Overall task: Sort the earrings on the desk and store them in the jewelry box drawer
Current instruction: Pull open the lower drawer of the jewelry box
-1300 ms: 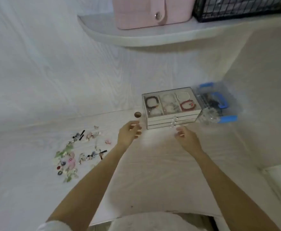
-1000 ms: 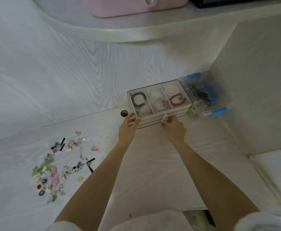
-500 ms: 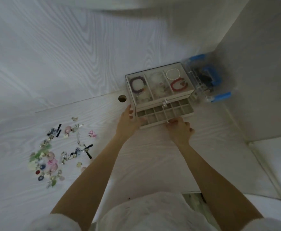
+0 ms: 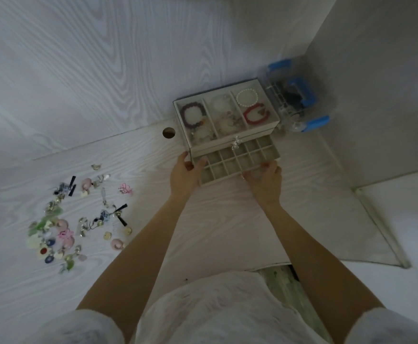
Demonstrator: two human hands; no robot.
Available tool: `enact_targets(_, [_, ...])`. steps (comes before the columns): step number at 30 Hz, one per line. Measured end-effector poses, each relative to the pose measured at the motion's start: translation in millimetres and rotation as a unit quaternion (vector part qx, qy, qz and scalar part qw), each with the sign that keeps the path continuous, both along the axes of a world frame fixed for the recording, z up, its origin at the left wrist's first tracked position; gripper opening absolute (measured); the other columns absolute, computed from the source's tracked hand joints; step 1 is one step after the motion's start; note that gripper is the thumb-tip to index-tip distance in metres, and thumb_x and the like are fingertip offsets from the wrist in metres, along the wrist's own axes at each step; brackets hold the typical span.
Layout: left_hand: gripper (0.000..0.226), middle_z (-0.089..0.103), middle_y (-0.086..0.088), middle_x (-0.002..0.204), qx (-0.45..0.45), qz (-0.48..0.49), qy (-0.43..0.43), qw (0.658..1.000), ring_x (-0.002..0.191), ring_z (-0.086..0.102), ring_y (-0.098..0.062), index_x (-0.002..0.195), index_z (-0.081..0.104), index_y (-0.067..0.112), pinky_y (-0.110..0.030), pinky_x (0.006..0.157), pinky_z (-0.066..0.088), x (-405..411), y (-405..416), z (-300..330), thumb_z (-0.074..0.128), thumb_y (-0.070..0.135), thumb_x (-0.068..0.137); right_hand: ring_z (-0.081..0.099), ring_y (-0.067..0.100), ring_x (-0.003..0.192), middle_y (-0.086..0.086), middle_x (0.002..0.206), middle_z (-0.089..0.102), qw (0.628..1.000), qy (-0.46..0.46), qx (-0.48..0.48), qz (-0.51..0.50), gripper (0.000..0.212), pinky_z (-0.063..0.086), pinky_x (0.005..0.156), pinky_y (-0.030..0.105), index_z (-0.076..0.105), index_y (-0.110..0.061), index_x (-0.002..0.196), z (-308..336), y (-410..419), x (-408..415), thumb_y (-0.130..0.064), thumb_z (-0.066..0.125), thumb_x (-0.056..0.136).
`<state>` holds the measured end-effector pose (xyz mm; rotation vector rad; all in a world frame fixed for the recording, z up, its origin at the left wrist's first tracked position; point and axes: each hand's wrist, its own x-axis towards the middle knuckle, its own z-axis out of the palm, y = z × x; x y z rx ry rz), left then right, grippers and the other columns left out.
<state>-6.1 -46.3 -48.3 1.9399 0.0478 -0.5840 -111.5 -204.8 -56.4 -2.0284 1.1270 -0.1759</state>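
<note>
Drawer (image 4: pixel 237 162) juts toward the person, long axis sideways; left hand (image 4: pixel 184 173) and right hand (image 4: pixel 265 181) seemingly grip its front corners.

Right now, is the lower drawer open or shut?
Open: the lower drawer sticks out of the jewelry box, showing empty compartments.

- One view only, head-worn, looking steeply down and forward over the person's chest and both forearms.
- It faces the desk (image 4: pixel 128 281) toward the back wall and the right corner.
- Near: the left hand (image 4: pixel 184 173) and right hand (image 4: pixel 265 181) sit mid-frame at the box (image 4: pixel 227 120).
- Wide lens bends the edges.
- Earrings (image 4: pixel 76 219) fall at the left.
</note>
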Motion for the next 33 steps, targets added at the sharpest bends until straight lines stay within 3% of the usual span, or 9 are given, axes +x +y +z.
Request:
enact_targets(4, [0.057, 0.057, -0.001, 0.129, -0.045, 0.026, 0.041, 0.998, 0.114, 0.053, -0.012, 0.137, 0.042, 0.024, -0.024, 0.092, 0.038, 6, -2, 3, 0.055, 0.048, 0.088, 0.041, 0.031, 0.125, 0.017, 0.140, 0.036, 0.999, -0.028, 0.003, 0.027, 0.071, 0.041, 0.099, 0.040, 0.035, -0.013, 0.135, -1, -3, 7, -0.024, 0.075, 0.077])
enact_targets(7, [0.049, 0.052, 0.003, 0.137, -0.099, 0.045, 0.063, 0.992, 0.119, 0.049, -0.008, 0.138, 0.042, 0.025, -0.021, 0.097, 0.035, 6, -1, 2, 0.055, 0.034, 0.091, 0.038, 0.031, 0.130, 0.014, 0.146, 0.030, 0.996, 0.009, -0.041, 0.075, 0.054, 0.041, 0.099, 0.039, 0.044, -0.022, 0.132, -3, -7, 13, -0.030, 0.067, 0.084])
enact_targets(10, [0.047, 0.058, 0.012, 0.126, -0.107, 0.012, 0.060, 0.992, 0.113, 0.052, -0.002, 0.137, 0.042, 0.031, -0.022, 0.093, 0.037, 7, 4, -1, 0.052, 0.021, 0.092, 0.038, 0.030, 0.130, 0.015, 0.148, 0.028, 0.990, 0.055, -0.085, 0.096, 0.042, 0.042, 0.101, 0.043, 0.050, -0.025, 0.128, -4, -9, 13, -0.030, 0.060, 0.088])
enact_targets(14, [0.055, 0.054, 0.015, 0.132, -0.097, -0.030, 0.066, 0.993, 0.121, 0.050, -0.008, 0.137, 0.038, 0.040, -0.027, 0.099, 0.040, 12, 10, -1, 0.056, 0.022, 0.089, 0.038, 0.030, 0.128, 0.015, 0.146, 0.030, 0.986, 0.074, -0.103, 0.105, 0.039, 0.040, 0.102, 0.046, 0.049, -0.028, 0.128, -4, -6, 4, -0.031, 0.058, 0.090])
enact_targets(16, [0.067, 0.054, 0.023, 0.119, -0.081, -0.054, 0.055, 0.994, 0.106, 0.052, 0.001, 0.139, 0.032, 0.044, -0.020, 0.088, 0.043, 10, 13, -1, 0.060, 0.015, 0.085, 0.038, 0.032, 0.127, 0.015, 0.145, 0.030, 0.985, 0.079, -0.112, 0.103, 0.038, 0.039, 0.102, 0.046, 0.049, -0.028, 0.127, -4, -2, 0, -0.031, 0.058, 0.090])
enact_targets(18, [0.082, 0.048, 0.023, 0.124, -0.041, -0.090, 0.020, 0.995, 0.095, 0.048, 0.007, 0.142, 0.022, 0.044, -0.008, 0.073, 0.041, 7, 14, -2, 0.063, 0.009, 0.081, 0.037, 0.032, 0.126, 0.016, 0.145, 0.029, 0.986, 0.076, -0.112, 0.099, 0.038, 0.038, 0.103, 0.045, 0.050, -0.027, 0.127, -4, -1, -2, -0.030, 0.058, 0.089])
enact_targets(20, [0.086, 0.045, 0.021, 0.131, -0.001, -0.113, -0.009, 0.994, 0.098, 0.044, 0.002, 0.144, 0.018, 0.042, -0.013, 0.074, 0.038, 5, 12, -3, 0.066, 0.012, 0.080, 0.035, 0.032, 0.127, 0.016, 0.144, 0.029, 0.989, 0.065, -0.098, 0.091, 0.038, 0.038, 0.103, 0.043, 0.051, -0.026, 0.125, -4, -1, -4, -0.028, 0.060, 0.088])
enact_targets(25, [0.079, 0.045, 0.023, 0.117, 0.006, -0.095, -0.005, 0.995, 0.103, 0.043, -0.009, 0.139, 0.031, 0.038, -0.027, 0.081, 0.038, 4, 11, -9, 0.067, 0.007, 0.076, 0.035, 0.030, 0.126, 0.017, 0.141, 0.032, 0.993, 0.031, -0.074, 0.090, 0.036, 0.038, 0.097, 0.035, 0.055, -0.023, 0.121, -4, -4, -12, -0.024, 0.064, 0.086])
enact_targets(33, [0.073, 0.047, 0.009, 0.141, 0.019, -0.111, -0.023, 0.993, 0.129, 0.043, -0.017, 0.141, 0.032, 0.033, -0.026, 0.094, 0.034, 10, 14, -15, 0.069, 0.016, 0.080, 0.033, 0.033, 0.128, 0.020, 0.139, 0.032, 0.992, 0.025, -0.062, 0.105, 0.040, 0.032, 0.104, 0.035, 0.054, -0.018, 0.122, -4, -4, -31, -0.025, 0.067, 0.085])
